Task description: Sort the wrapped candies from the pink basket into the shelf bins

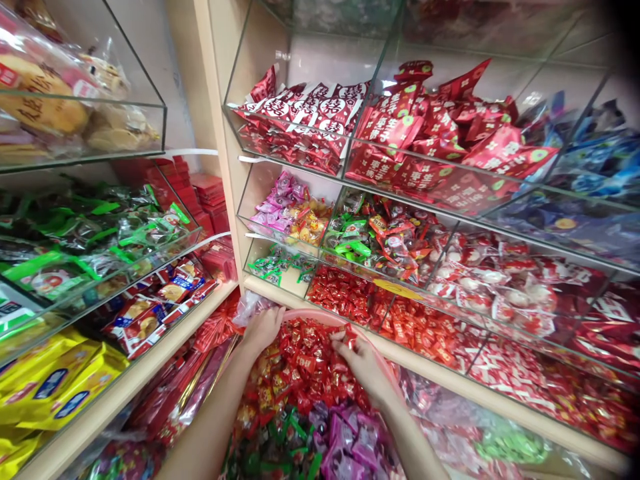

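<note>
- Wooden shelf ledge: just behind the pink basin; tilting the basin could knock them together.
- Left hand: at the basin's far-left rim; fingertips hidden, grip cannot be told.
- Right hand: fingers curled against red-wrapped candies; pinching cannot be told.
- Red-wrapped candies: heaped in the basin's far part; a hard push could spill some.
</note>
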